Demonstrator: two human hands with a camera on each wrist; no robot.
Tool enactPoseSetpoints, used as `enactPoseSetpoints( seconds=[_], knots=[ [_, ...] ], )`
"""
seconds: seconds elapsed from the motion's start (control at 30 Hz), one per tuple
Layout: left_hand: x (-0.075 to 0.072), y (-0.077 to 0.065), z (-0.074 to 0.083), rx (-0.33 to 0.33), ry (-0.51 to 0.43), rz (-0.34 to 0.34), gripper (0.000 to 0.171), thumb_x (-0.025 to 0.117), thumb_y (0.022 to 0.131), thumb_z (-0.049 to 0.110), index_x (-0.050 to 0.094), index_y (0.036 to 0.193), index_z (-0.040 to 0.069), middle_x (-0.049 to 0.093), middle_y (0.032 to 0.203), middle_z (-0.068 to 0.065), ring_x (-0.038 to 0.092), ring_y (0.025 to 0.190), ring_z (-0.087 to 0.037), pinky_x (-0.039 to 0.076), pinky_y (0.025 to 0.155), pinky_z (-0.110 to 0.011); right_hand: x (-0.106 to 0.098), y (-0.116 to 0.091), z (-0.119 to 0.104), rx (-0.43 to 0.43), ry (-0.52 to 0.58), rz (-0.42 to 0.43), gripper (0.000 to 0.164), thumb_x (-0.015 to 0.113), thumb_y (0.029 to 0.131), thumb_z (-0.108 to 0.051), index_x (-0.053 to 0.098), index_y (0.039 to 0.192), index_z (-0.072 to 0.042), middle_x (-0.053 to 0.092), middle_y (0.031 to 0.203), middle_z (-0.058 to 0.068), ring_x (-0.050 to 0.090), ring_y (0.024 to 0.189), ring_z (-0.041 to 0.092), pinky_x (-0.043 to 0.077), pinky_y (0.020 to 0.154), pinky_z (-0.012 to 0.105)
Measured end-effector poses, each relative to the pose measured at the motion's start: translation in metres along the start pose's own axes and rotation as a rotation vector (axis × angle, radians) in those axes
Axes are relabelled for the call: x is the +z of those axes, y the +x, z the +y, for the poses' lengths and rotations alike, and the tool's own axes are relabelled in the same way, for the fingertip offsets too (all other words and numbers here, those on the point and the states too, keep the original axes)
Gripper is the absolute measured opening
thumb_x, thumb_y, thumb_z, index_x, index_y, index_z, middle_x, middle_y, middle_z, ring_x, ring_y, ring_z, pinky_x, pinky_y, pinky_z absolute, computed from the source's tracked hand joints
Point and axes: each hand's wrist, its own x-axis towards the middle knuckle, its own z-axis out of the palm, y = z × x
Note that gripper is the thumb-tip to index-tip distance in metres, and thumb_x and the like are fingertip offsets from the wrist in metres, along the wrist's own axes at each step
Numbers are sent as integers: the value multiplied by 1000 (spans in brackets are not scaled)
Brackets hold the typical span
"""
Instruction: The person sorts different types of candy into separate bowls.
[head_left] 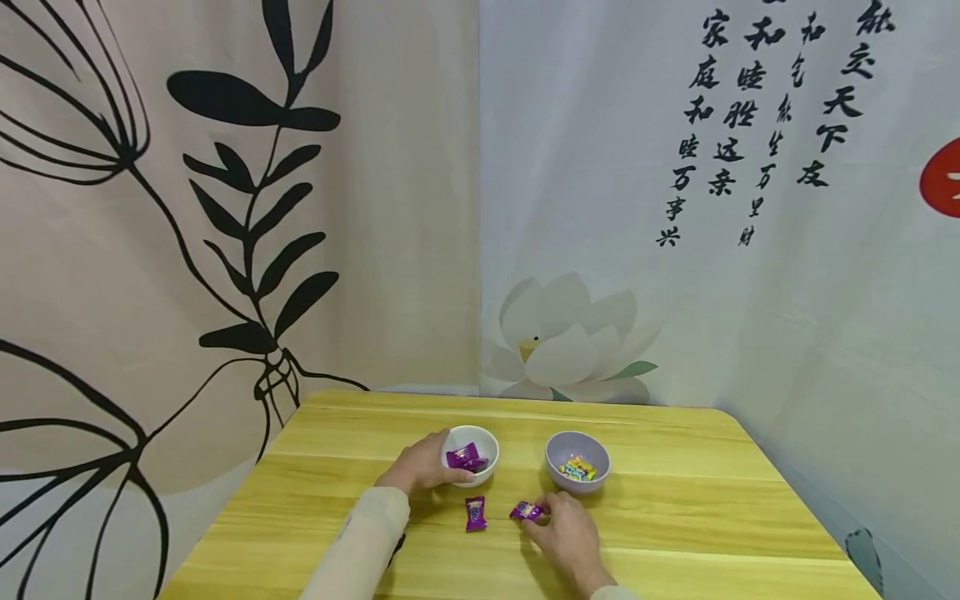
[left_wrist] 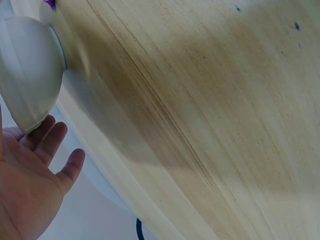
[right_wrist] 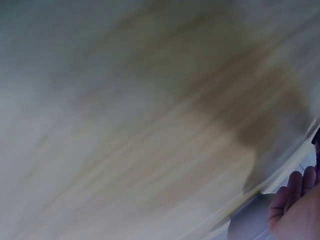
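On the left, my left hand (head_left: 423, 462) holds the side of a white bowl (head_left: 480, 437), its thumb in front and its fingers toward the back. The left wrist view shows fingertips against the outer wall of this bowl (left_wrist: 32, 65). Inside it lie purple-wrapped candies (head_left: 465, 456). Between finger and thumb, my right hand (head_left: 567, 533) pinches another purple-wrapped candy (head_left: 527, 510) at or just above the table. One more purple candy (head_left: 476, 514) lies in front of the white bowl. In the right wrist view, the right hand (right_wrist: 297, 200) shows only partly, at the corner.
A lavender bowl (head_left: 558, 447) with yellow and blue wrapped candies (head_left: 577, 468) stands just beyond the right hand. The wood-grain table (head_left: 690, 500) reaches back to a printed cloth (head_left: 405, 208). A small dark thing (head_left: 398, 546) shows beside the left forearm.
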Motion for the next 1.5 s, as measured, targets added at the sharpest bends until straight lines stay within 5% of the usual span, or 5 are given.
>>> enactPoseSetpoints(
  seconds=[0.93, 1.5],
  knots=[
    [0, 2, -2, 0, 9, 3, 101, 82, 71, 59, 43, 148, 6, 58, 131, -15, 57, 114, -34, 44, 99, -59, -12, 54, -40, 57, 182, 63, 28, 80, 82, -32, 72, 98, -10, 67, 97, 5, 61, 90, 21, 53, 81, 44],
    [-3, -2, 0, -13, 19, -13, 107, 80, 73, 60, 35, 152, 3, 52, 139, -18, 54, 119, -38, 41, 101, -59, 4, 93, -58, 77, 203, 70, 30, 78, 84, -36, 73, 98, -9, 66, 96, 5, 61, 88, 22, 53, 80, 44]
  ],
)
